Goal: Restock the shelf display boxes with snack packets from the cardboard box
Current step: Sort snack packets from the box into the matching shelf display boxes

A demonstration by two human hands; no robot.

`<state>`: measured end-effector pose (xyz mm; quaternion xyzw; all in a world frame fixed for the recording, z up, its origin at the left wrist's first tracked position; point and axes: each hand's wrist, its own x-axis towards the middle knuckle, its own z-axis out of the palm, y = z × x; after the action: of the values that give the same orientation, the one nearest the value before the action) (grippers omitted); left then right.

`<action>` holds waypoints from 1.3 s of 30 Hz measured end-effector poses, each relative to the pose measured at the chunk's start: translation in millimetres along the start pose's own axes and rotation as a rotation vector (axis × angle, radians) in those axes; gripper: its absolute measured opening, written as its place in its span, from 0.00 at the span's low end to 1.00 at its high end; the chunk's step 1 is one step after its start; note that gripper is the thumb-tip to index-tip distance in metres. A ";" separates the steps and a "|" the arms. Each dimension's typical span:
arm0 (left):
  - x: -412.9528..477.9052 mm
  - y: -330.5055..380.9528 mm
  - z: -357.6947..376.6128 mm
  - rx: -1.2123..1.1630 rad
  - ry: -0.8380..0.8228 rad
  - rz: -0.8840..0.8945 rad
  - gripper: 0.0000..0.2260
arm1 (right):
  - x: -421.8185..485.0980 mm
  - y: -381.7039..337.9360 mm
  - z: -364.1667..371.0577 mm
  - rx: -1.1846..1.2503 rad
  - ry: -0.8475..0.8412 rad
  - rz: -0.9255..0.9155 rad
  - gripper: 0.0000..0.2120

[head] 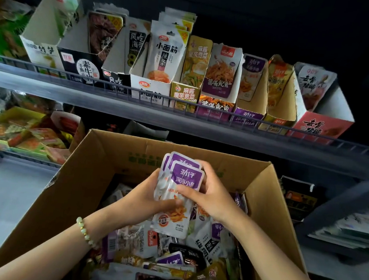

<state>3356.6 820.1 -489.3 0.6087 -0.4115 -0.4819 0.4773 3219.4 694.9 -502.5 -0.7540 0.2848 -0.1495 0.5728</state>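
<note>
Gripping a stack of purple packets (180, 183) over the cardboard box (103, 155), left hand (145, 199) and right hand (210, 197) curl round its edges, clear of the far box wall.

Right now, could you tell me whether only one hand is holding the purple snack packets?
No, both the left hand and the right hand grip the stack of purple snack packets above the cardboard box.

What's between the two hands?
Head view: a stack of purple-and-white snack packets, held by the left hand and right hand above the open brown cardboard box.
</note>
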 end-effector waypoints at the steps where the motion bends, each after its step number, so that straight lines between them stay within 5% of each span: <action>1: -0.4 0.1 -0.5 -0.005 -0.024 0.002 0.28 | -0.1 -0.4 1.0 0.001 -0.008 -0.020 0.38; 9: -3.9 1.5 -2.3 0.066 -0.193 0.016 0.17 | -0.3 -4.0 -5.1 -0.074 -0.045 -0.048 0.21; 19: 1.1 2.1 -7.7 0.079 -0.156 -0.098 0.19 | -1.4 -14.6 -16.5 0.257 0.200 -0.014 0.22; 28: -4.8 18.5 -7.2 -0.033 -0.169 0.066 0.09 | -0.4 -16.9 -23.3 0.640 -0.146 0.290 0.21; 33: 0.2 15.5 -13.7 -0.255 -0.221 -0.191 0.25 | 0.9 -17.5 -26.3 0.509 0.057 0.071 0.24; 36: -1.8 19.7 -19.5 -0.617 -0.469 -0.361 0.33 | -3.9 -19.9 -25.3 0.434 -0.004 -0.014 0.34; 39: -5.5 23.6 -15.1 -0.569 -0.490 -0.415 0.35 | -8.7 -23.3 -20.3 0.356 -0.081 -0.069 0.33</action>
<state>3369.3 823.3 -464.0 0.3904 -0.2322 -0.7923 0.4074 3207.3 688.6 -473.5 -0.6556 0.2046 -0.1868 0.7024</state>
